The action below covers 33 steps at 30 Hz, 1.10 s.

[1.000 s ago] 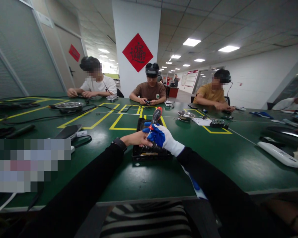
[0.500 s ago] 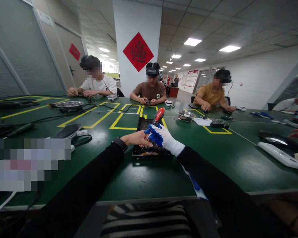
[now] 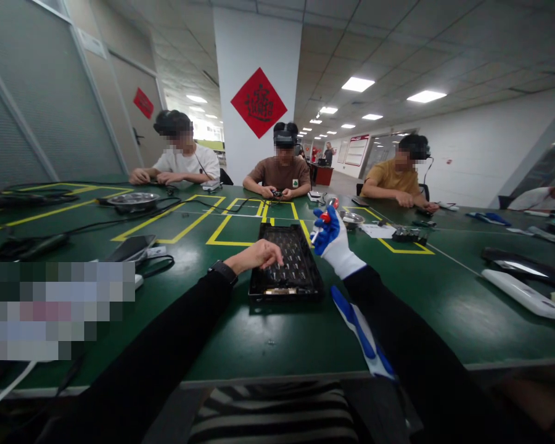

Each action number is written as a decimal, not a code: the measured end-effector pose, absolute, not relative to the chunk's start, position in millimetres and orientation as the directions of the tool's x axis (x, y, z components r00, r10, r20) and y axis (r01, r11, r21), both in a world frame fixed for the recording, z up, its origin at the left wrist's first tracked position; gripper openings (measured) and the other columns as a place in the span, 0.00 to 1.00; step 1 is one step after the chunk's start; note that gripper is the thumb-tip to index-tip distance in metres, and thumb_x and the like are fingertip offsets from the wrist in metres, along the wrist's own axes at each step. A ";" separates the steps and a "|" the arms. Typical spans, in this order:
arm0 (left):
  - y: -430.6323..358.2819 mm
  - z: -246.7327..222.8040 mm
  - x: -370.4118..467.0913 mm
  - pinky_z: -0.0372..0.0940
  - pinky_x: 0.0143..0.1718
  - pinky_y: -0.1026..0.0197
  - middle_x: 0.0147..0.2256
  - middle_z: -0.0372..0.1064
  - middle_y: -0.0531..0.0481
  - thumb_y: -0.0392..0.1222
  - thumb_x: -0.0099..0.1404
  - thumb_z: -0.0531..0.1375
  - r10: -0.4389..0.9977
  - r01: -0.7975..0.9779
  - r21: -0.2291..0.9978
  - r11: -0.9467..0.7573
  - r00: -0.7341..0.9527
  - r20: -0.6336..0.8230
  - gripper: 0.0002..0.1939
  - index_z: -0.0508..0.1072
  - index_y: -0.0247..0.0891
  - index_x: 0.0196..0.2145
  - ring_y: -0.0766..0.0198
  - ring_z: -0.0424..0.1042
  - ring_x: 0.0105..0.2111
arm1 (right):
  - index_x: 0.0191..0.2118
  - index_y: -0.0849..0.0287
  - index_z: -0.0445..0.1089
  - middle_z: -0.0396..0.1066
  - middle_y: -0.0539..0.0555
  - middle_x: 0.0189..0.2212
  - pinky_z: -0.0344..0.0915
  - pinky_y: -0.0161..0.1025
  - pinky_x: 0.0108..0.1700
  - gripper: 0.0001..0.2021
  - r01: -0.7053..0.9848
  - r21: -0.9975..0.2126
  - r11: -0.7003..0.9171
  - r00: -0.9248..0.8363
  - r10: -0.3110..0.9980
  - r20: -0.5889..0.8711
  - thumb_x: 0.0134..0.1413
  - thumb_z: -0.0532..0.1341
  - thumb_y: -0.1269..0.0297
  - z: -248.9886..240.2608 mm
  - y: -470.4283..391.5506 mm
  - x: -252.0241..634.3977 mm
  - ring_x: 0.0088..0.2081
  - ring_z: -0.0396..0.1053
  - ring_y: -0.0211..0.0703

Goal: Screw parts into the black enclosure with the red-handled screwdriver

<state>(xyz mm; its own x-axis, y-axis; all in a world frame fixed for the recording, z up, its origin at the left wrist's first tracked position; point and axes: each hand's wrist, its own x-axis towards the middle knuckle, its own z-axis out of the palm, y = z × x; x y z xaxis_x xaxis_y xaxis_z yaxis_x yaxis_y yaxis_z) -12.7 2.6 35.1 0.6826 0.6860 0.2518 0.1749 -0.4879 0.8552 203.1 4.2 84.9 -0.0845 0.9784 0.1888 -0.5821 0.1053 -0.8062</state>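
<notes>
A shallow black tray (image 3: 254,291) lies in front of me, with small metal pieces set in rows inside it and a brass-coloured strip along its near end. My left hand (image 3: 260,256), bare and with a dark watch at the wrist, hangs over the tray's left part. Its fingers are curled down and drawn together; whether they pinch a small piece is hidden. To the right of the tray, my right hand (image 3: 333,240), in a white and blue glove, is raised and wrapped around a screwdriver (image 3: 333,203) with a red handle. Its pale shaft points down and left.
A loose white and blue glove (image 3: 363,333) lies beside my right forearm. Metal bowls (image 3: 136,200) stand farther back, and cables and a phone (image 3: 132,246) lie to the left. A white device (image 3: 522,293) is at the right. Several people sit around the green table (image 3: 444,308).
My hands have parted. The right one has moved right and up with the screwdriver, turning palm inward, while the left stays over the tray, whose rows of pieces now show.
</notes>
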 end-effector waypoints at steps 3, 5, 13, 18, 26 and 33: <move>5.4 36.2 -9.4 0.47 0.19 0.66 0.10 0.50 0.55 0.60 0.60 0.47 0.845 0.237 0.847 -0.476 0.391 0.365 0.30 0.60 0.35 0.11 0.73 0.51 0.13 | 0.32 0.62 0.68 0.63 0.47 0.13 0.53 0.31 0.15 0.18 -0.200 -0.961 0.193 0.196 0.968 0.154 0.49 0.56 0.50 75.0 16.8 224.2 0.13 0.55 0.31; 8.8 34.8 -10.5 0.47 0.20 0.66 0.11 0.50 0.55 0.59 0.57 0.50 0.890 0.317 0.833 -0.453 0.100 0.446 0.28 0.55 0.36 0.10 0.73 0.50 0.14 | 0.31 0.64 0.70 0.67 0.51 0.16 0.57 0.33 0.20 0.18 0.162 -0.976 0.145 0.247 0.952 0.183 0.48 0.56 0.51 62.9 22.2 232.8 0.17 0.61 0.35; 36.7 0.2 -37.7 0.49 0.24 0.66 0.15 0.54 0.56 0.50 0.53 0.55 0.830 0.622 0.729 -0.286 -0.220 0.513 0.17 0.60 0.36 0.16 0.70 0.55 0.20 | 0.34 0.62 0.73 0.74 0.62 0.35 0.61 0.37 0.40 0.28 0.895 -0.444 -0.045 0.112 0.986 0.125 0.48 0.51 0.41 35.8 28.6 240.7 0.40 0.70 0.47; 45.1 -11.9 -35.8 0.49 0.24 0.65 0.16 0.56 0.56 0.51 0.55 0.54 0.870 0.670 0.707 -0.224 -0.190 0.456 0.17 0.60 0.37 0.16 0.68 0.57 0.21 | 0.40 0.61 0.72 0.71 0.63 0.42 0.60 0.42 0.44 0.35 0.938 -0.346 -0.024 0.070 0.990 0.120 0.49 0.43 0.36 28.9 34.0 240.1 0.44 0.68 0.51; 44.8 -14.1 -33.0 0.50 0.25 0.65 0.17 0.59 0.54 0.52 0.55 0.53 0.903 0.712 0.675 -0.194 -0.140 0.407 0.18 0.60 0.37 0.16 0.67 0.60 0.22 | 0.45 0.64 0.70 0.69 0.67 0.46 0.59 0.45 0.48 0.38 0.951 -0.301 -0.064 0.084 0.995 0.054 0.53 0.37 0.38 27.1 37.8 236.5 0.47 0.67 0.53; 45.4 -15.2 -33.9 0.50 0.25 0.65 0.18 0.59 0.54 0.52 0.56 0.51 0.905 0.723 0.661 -0.200 -0.122 0.407 0.18 0.59 0.37 0.16 0.67 0.60 0.22 | 0.44 0.61 0.70 0.68 0.65 0.46 0.58 0.47 0.47 0.33 0.963 -0.270 -0.015 0.031 0.998 0.054 0.55 0.39 0.41 29.6 37.5 235.3 0.48 0.66 0.53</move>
